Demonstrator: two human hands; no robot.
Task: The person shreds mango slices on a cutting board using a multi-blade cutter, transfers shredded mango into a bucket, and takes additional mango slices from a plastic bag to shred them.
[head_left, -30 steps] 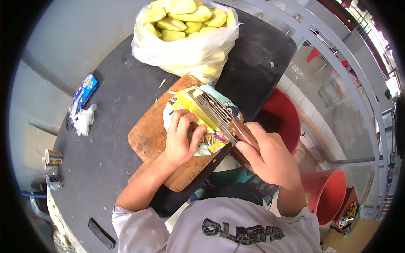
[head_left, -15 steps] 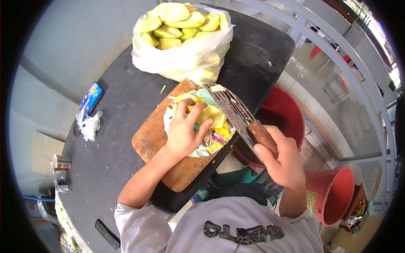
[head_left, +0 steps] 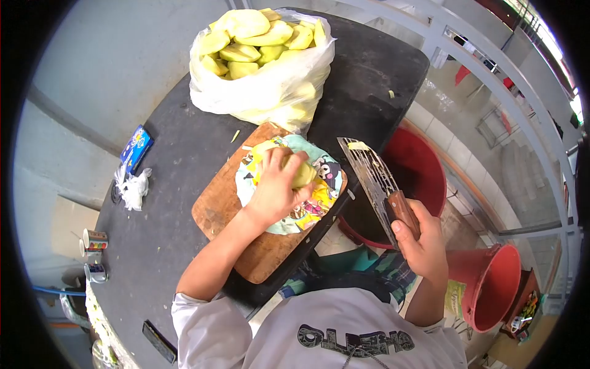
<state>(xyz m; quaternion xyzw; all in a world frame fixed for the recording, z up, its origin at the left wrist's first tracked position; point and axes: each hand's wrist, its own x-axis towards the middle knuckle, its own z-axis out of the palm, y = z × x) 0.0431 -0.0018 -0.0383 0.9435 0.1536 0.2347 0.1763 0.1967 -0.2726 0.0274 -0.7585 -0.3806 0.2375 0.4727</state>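
My left hand (head_left: pixel 275 183) is closed over a peeled yellow-green fruit piece (head_left: pixel 302 176), which looks like green mango. The piece rests on a colourful cartoon-print cloth (head_left: pixel 330 178), on top of a wooden cutting board (head_left: pixel 215 208). My right hand (head_left: pixel 421 240) grips the brown wooden handle of a broad-bladed knife (head_left: pixel 369 175), held out to the right of the board, over the table's edge and a red bucket. The blade has slots or streaks along it, and a pale fruit sliver clings near its tip. My left fingers hide much of the fruit.
A white plastic bag (head_left: pixel 264 95) full of peeled fruit pieces stands behind the board on the black table (head_left: pixel 166 246). Leftward are a blue packet (head_left: pixel 136 147), a crumpled white bag (head_left: pixel 133 189), cups and a phone (head_left: pixel 159 341). A red bucket (head_left: pixel 424 160) stands below the right edge.
The knife has moved right and down, away from the fruit. My left fingers have closed more around the fruit piece, and it has turned in the hand.
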